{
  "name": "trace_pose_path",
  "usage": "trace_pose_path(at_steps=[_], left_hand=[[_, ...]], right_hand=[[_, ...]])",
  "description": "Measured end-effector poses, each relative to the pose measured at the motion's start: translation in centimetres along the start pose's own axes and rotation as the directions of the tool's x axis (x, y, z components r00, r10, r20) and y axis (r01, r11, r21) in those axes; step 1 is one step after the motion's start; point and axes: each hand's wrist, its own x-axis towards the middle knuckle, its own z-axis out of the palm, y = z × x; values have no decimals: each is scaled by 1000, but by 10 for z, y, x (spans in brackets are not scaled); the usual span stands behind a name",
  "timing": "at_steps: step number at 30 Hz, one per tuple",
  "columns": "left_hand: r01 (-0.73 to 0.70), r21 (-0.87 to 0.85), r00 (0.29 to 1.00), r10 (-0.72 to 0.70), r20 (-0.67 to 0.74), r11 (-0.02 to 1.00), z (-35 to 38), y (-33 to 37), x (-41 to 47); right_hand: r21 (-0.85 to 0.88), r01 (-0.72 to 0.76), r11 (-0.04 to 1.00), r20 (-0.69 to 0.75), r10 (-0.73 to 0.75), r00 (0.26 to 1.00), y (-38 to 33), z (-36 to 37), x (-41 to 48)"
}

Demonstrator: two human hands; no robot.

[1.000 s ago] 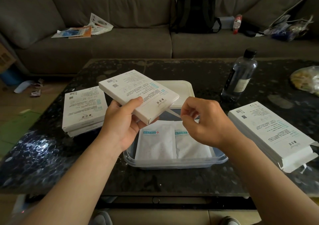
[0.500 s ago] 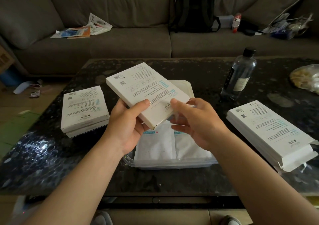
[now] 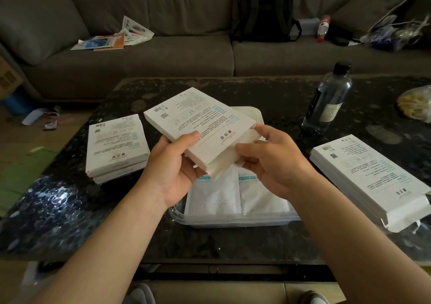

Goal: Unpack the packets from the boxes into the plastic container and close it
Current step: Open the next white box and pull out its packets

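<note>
Cardboard box (image 3: 198,122), flat, white, printed, sits gripped in your left hand (image 3: 172,170) above the clear plastic container (image 3: 233,221). Your right hand (image 3: 272,161) pinches white packets (image 3: 222,163) jutting from its open end. Barcode (image 3: 158,110) and QR code (image 3: 164,115) show; lettering too small to read.

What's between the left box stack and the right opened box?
Head view: the plastic container with packets, under the box the left hand holds.

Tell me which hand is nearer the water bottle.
Right. The right hand sits below and left of the water bottle in view; the left hand grips the box farther left.
</note>
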Motion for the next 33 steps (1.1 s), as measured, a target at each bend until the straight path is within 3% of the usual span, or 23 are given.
trace_pose_path(at_steps=[9, 13, 17, 23, 27, 30, 33], left_hand=[[173, -11, 984, -172, 51, 985, 1, 5, -5], [247, -38, 966, -243, 88, 968, 2, 8, -8], [282, -111, 955, -268, 124, 953, 3, 8, -10], [252, -210, 966, -232, 119, 944, 6, 10, -11], [213, -240, 977, -199, 80, 947, 4, 11, -10], [197, -200, 980, -185, 75, 960, 4, 10, -10], [190, -161, 981, -179, 79, 968, 6, 7, -10]], right_hand=[[-200, 133, 971, 94, -116, 989, -8, -14, -2], [-488, 265, 831, 50, -277, 960, -6, -11, -6], [-686, 300, 662, 27, -389, 921, -3, -9, -6], [-788, 290, 543, 32, -434, 900, -2, -7, -8], [-704, 337, 625, 44, -436, 899, -7, -14, -3], [-686, 309, 659, -46, -463, 885, -8, -15, 1], [-798, 291, 527, -61, -552, 832, -6, -13, 1]])
